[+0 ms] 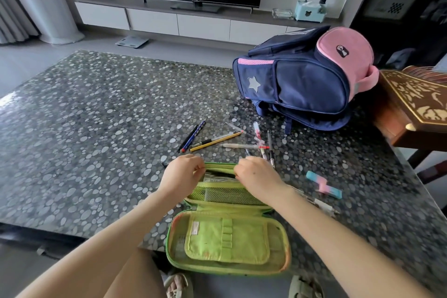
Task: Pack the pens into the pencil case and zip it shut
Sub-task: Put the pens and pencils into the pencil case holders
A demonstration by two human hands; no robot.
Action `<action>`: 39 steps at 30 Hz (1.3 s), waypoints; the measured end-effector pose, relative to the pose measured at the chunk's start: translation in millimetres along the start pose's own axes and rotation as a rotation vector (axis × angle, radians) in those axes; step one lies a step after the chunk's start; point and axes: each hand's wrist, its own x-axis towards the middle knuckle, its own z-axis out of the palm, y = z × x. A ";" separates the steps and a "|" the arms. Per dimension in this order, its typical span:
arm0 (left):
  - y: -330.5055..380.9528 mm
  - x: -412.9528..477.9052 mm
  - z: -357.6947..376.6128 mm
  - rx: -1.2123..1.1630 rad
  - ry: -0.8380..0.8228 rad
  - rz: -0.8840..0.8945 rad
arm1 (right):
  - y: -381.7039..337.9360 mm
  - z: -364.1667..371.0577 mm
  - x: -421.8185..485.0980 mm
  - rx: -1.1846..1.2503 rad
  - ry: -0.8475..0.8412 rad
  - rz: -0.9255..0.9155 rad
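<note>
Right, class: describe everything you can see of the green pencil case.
The pencil case is lime-green fabric with a darker green zip edge. It is unzipped and spread open at the near edge of the pebble-patterned table. Its near half lies flat, showing a flap pocket with a column of elastic loops. The far half carries a mesh pocket. The left hand and right hand grip its far rim.

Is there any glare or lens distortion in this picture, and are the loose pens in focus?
Head view: light glares off the table at far left. Head view: the wide lens curves the TV cabinet and leans the white column. Head view: the pens are fairly sharp; the left hand and right hand on the pencil case look slightly soft.
</note>
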 end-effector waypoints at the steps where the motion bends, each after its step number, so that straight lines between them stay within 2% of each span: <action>1: 0.1 -0.5 0.9 0.007 -0.001 0.001 | 0.0 5.6 1.2 0.022 0.022 0.008; 4: 2.7 -2.5 1.9 0.082 0.011 0.006 | 5.6 11.2 -14.6 0.154 0.179 0.125; 6: 12.3 -3.8 1.7 0.147 0.056 0.031 | 18.0 10.4 -36.7 0.252 0.333 0.324; 7: 22.8 -4.2 2.0 0.152 0.063 0.053 | 25.6 10.1 -49.4 0.272 0.356 0.442; 9: 49.1 -5.7 6.4 0.129 -0.003 0.110 | 37.1 11.1 -68.6 0.275 0.321 0.633; 12: 94.1 -4.1 27.4 0.180 -0.152 0.127 | 40.5 16.8 -81.4 0.298 0.167 0.775; 15: 124.7 2.0 49.4 0.351 -0.207 0.026 | 33.6 20.2 -78.6 0.364 0.111 0.829; 20: 146.2 11.6 64.6 0.368 -0.231 -0.115 | 20.9 30.4 -69.0 0.408 0.085 0.896; 27: 159.9 20.2 59.3 0.472 -0.347 -0.059 | 18.7 34.9 -76.2 0.498 0.259 0.857; 33: 131.4 18.1 40.5 0.469 -0.405 -0.054 | 19.2 40.1 -76.4 0.453 0.253 0.893; 39: 50.6 4.4 -10.2 0.543 -0.337 -0.266 | 17.6 41.8 -77.5 0.394 0.266 0.882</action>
